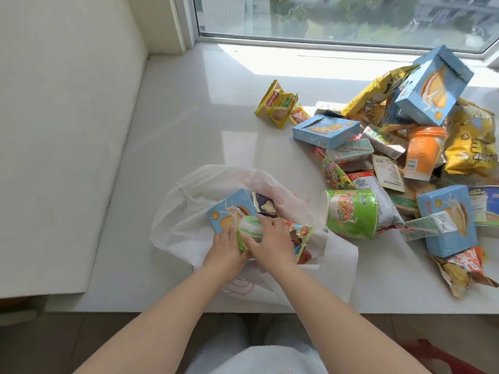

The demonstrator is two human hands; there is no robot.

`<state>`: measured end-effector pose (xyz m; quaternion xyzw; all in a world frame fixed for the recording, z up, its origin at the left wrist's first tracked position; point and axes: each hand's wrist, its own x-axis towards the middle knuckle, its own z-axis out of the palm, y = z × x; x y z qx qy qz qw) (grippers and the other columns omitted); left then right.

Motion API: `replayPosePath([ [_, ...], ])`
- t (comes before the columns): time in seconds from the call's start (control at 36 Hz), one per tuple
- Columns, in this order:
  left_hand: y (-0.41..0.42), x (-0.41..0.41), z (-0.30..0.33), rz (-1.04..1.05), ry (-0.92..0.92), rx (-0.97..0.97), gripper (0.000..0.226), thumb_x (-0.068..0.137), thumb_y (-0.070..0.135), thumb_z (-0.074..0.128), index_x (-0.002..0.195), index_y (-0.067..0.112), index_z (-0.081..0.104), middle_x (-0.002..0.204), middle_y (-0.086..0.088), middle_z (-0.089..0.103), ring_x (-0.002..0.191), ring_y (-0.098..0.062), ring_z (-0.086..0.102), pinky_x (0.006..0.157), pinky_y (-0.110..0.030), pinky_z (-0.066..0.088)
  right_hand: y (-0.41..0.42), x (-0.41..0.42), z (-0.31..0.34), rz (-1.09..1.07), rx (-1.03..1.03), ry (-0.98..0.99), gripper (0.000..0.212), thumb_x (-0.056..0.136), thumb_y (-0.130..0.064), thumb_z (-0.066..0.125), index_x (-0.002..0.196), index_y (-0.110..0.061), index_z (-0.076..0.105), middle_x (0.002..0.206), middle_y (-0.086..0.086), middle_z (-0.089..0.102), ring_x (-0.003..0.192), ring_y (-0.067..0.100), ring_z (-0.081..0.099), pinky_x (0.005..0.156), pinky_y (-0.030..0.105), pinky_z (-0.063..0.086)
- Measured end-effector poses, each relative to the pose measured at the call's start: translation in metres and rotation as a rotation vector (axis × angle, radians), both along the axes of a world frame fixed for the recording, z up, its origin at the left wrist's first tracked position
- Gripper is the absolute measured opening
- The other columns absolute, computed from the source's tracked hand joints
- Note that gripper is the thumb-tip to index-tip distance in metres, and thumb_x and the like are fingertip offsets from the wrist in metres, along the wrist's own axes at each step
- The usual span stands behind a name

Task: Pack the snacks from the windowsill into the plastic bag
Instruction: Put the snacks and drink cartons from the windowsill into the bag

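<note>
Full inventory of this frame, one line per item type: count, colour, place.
plastic bag: 1, white, near edge of sill, open.
blue boxes: 4 seen, light blue; one in the bag, three in or by the pile at right.
green cup: 1, on its side right of the bag.
orange cup: 1, in the pile.
yellow packets: 2 small, apart, behind the pile.
mixed packets: many, uncounted, right pile.
windowsill: 1, white.
left hand: on green packet in bag.
right hand: same packet.
</note>
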<state>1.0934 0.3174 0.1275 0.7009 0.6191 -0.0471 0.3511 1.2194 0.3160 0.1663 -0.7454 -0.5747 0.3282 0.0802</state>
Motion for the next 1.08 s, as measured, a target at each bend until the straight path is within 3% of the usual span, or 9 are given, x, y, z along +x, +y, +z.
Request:
replayPosePath([
  [0.11, -0.005, -0.016, 0.01, -0.245, 0.135, -0.082, 0.098, 0.081, 0.065, 0.053, 0.151, 0.009, 0.012, 0.159, -0.007, 0.003, 0.141, -0.026, 0.016, 0.112, -0.039, 0.028, 0.007, -0.019, -0.01, 0.081, -0.07, -0.105, 0.077, 0.078, -0.056, 0.058, 0.143, -0.025, 0.029, 0.139, 0.01, 0.034, 0.13, 0.03, 0.027, 0.105, 0.04, 0.03],
  [0.17, -0.008, -0.029, 0.013, -0.264, 0.195, -0.126, 0.103, 0.071, 0.07, 0.059, 0.149, 0.015, 0.019, 0.156, -0.004, 0.013, 0.136, -0.024, 0.031, 0.104, -0.039, 0.038, 0.009, -0.026, -0.012, 0.106, -0.091, -0.09, 0.078, 0.078, -0.052, 0.061, 0.143, -0.026, 0.027, 0.137, 0.01, 0.033, 0.128, 0.032, 0.027, 0.101, 0.039, 0.034],
  [0.33, -0.039, -0.086, 0.007, -0.402, 0.441, -0.292, 0.036, 0.086, 0.035, 0.057, 0.117, 0.018, 0.061, 0.119, -0.01, 0.062, 0.109, -0.029, 0.059, 0.084, -0.034, 0.049, 0.009, -0.033, -0.018, 0.174, -0.032, -0.012, 0.065, 0.079, -0.042, 0.068, 0.135, -0.023, 0.041, 0.132, 0.007, 0.035, 0.124, 0.027, 0.03, 0.105, 0.034, 0.028],
  [0.56, -0.037, -0.112, 0.045, -0.356, 0.265, -0.002, 0.035, 0.089, 0.053, 0.047, 0.076, 0.022, 0.057, 0.088, 0.005, 0.051, 0.086, -0.021, 0.056, 0.063, -0.031, 0.036, 0.0, -0.051, -0.027, 0.386, -0.077, 0.11, 0.063, 0.089, -0.034, 0.06, 0.144, -0.022, 0.03, 0.151, 0.007, 0.018, 0.14, 0.025, 0.016, 0.111, 0.035, 0.021],
  [0.69, -0.012, -0.1, 0.065, -0.188, 0.063, -0.252, 0.062, 0.064, 0.08, 0.052, 0.055, 0.019, 0.051, 0.074, -0.002, 0.057, 0.066, -0.018, 0.052, 0.063, -0.036, 0.041, -0.006, -0.054, -0.027, 0.565, -0.279, 0.127, 0.054, 0.101, -0.039, 0.032, 0.15, -0.032, 0.011, 0.159, -0.003, 0.0, 0.145, 0.019, 0.012, 0.113, 0.036, 0.02],
  [0.81, 0.008, -0.086, 0.091, -0.156, -0.133, -0.59, 0.067, 0.064, 0.079, 0.055, 0.05, 0.014, 0.042, 0.062, 0.002, 0.039, 0.063, -0.021, 0.038, 0.06, -0.031, 0.03, -0.003, -0.034, -0.023, 0.684, -0.077, -0.012, 0.04, 0.101, -0.031, 0.032, 0.138, -0.021, 0.045, 0.145, -0.001, 0.041, 0.138, 0.017, 0.028, 0.11, 0.032, 0.022],
  [0.86, 0.025, -0.087, 0.095, -0.09, -0.078, -0.587, 0.053, 0.079, 0.07, 0.052, 0.064, 0.02, 0.063, 0.074, 0.005, 0.059, 0.073, -0.015, 0.055, 0.066, -0.026, 0.04, 0.003, -0.02, -0.021, 0.537, 0.111, -0.038, 0.034, 0.098, -0.029, 0.039, 0.119, -0.016, 0.062, 0.12, 0.002, 0.06, 0.117, 0.023, 0.049, 0.096, 0.034, 0.035],
  [0.94, 0.056, -0.09, 0.08, -0.056, 0.281, -0.195, 0.046, 0.09, 0.061, 0.044, 0.106, 0.025, 0.068, 0.111, 0.0, 0.061, 0.103, -0.018, 0.058, 0.079, -0.03, 0.044, 0.019, 0.004, -0.019, 0.252, 0.302, -0.066, 0.032, 0.085, -0.024, 0.045, 0.1, -0.009, 0.07, 0.098, 0.009, 0.065, 0.097, 0.032, 0.056, 0.084, 0.038, 0.042],
  [1.08, 0.086, -0.072, 0.033, 0.099, 0.316, 0.058, 0.044, 0.093, 0.038, 0.048, 0.135, 0.023, 0.046, 0.137, -0.001, 0.04, 0.126, -0.023, 0.04, 0.095, -0.037, 0.04, 0.045, 0.04, -0.015, -0.003, 0.238, -0.341, 0.04, 0.083, -0.01, 0.054, 0.122, -0.011, 0.056, 0.124, 0.011, 0.051, 0.111, 0.032, 0.045, 0.089, 0.041, 0.038],
])
